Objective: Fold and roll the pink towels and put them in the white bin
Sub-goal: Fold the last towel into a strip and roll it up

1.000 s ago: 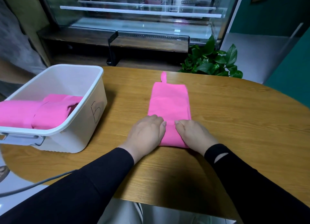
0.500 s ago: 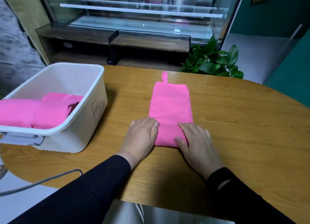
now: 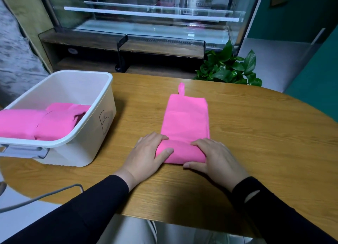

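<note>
Since a second ago, when both hands lay close together on the towel's near end, they have spread apart to its two sides, and that near end now shows as a short rolled portion. On the near left end of the roll, the left hand [image 3: 146, 153] cups the pink towel [image 3: 185, 124]: its fingers curl over the top of the rolled part and its thumb lies against the front face, so the roll's end sits between thumb and fingers. At the opposite end the right hand [image 3: 216, 158] does much the same, fingers bent over the top right corner of the roll and thumb stretched along the table [image 3: 256, 134] at the near edge of the cloth. Neither grip looks tight; the fingers are only moderately curled around the fabric. Beyond the roll the towel lies flat as a narrow folded strip running away from the person, with its small hanging loop [image 3: 181, 88] pointing toward the far edge of the wooden table. Well to the left stands the white bin [image 3: 95, 134], resting on the table, with pink towels in the bin [image 3: 45, 121] bunched toward its near left side. Behind the table are a glass display case [image 3: 155, 21] and a green plant [image 3: 228, 68].
</note>
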`<action>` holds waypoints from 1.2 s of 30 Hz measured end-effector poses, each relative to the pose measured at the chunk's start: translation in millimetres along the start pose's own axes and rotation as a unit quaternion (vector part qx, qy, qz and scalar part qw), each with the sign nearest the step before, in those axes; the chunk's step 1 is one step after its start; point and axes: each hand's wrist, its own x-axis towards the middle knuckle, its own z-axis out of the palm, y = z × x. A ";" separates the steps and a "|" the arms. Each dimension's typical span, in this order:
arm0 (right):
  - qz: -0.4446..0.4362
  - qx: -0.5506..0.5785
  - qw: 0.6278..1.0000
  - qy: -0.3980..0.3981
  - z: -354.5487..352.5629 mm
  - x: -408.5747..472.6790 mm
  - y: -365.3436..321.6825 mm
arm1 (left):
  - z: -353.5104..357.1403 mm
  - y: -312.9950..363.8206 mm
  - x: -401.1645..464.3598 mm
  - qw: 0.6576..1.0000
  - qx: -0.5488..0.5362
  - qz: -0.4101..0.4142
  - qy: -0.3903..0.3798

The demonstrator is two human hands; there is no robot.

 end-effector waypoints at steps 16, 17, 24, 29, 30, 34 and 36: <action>0.088 0.086 0.985 -0.118 -18.1 13.3 8.1 | 5.3 12.3 -3.3 0.998 -0.023 -0.030 0.056; 0.095 0.087 0.983 -0.128 -19.2 15.6 9.4 | 5.2 11.6 -4.6 0.999 -0.007 -0.009 0.048; 0.121 0.177 0.976 -0.038 -4.4 4.9 9.6 | 6.2 15.0 -0.3 0.999 -0.008 -0.008 0.038; 0.093 0.189 0.976 0.047 9.6 -24.4 7.9 | 6.7 17.3 -0.3 0.999 -0.019 -0.022 0.042; 0.094 0.181 0.978 0.047 9.6 -25.8 7.0 | 6.2 17.6 -1.1 0.998 -0.027 -0.024 0.043; 0.105 0.149 0.982 0.043 7.9 -27.2 2.8 | 4.6 16.7 -6.4 0.997 -0.050 -0.025 0.054; 0.104 0.150 0.982 0.042 6.7 -27.6 2.9 | 4.4 15.8 -8.4 0.997 -0.044 -0.025 0.055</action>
